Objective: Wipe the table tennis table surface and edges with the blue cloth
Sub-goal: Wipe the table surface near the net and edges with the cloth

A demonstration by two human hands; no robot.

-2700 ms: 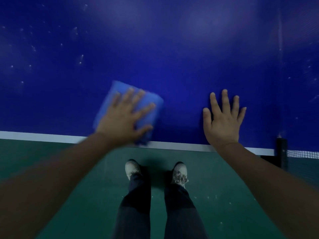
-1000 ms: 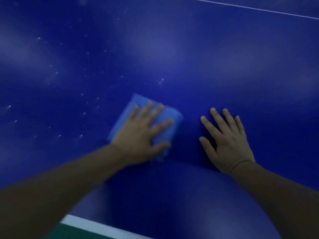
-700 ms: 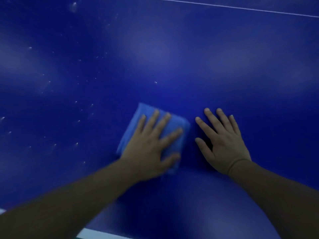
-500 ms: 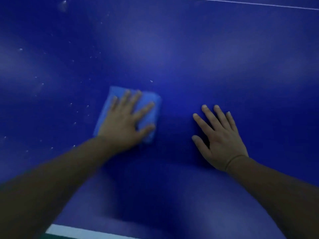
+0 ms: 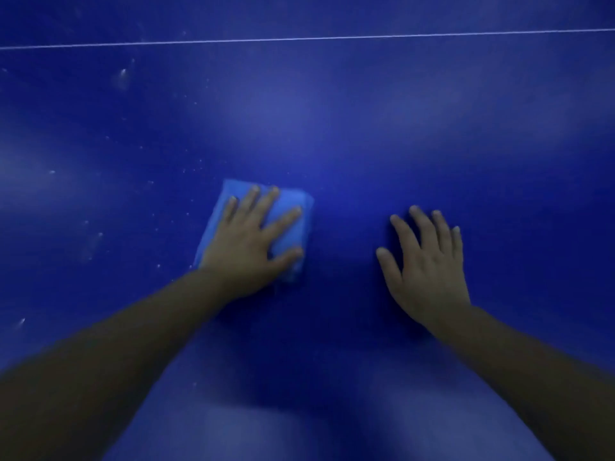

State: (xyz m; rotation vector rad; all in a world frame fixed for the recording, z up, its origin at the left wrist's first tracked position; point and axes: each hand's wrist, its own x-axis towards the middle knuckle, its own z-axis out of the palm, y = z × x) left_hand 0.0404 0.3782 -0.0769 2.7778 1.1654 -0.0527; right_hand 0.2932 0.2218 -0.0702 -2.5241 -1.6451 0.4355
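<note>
The blue cloth (image 5: pixel 286 207), folded into a pale, soft-edged pad, lies flat on the dark blue table (image 5: pixel 332 128) left of centre. Your left hand (image 5: pixel 253 241) presses it with fingers straight and spread. Your right hand (image 5: pixel 429 267) rests flat to its right, fingers slightly apart. White specks (image 5: pixel 123 76) dot the far left.

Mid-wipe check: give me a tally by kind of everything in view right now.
Hands: 2, left hand and right hand
Blue cloth: 1
Table tennis table: 1
White line on the table: 1
Total: 5
</note>
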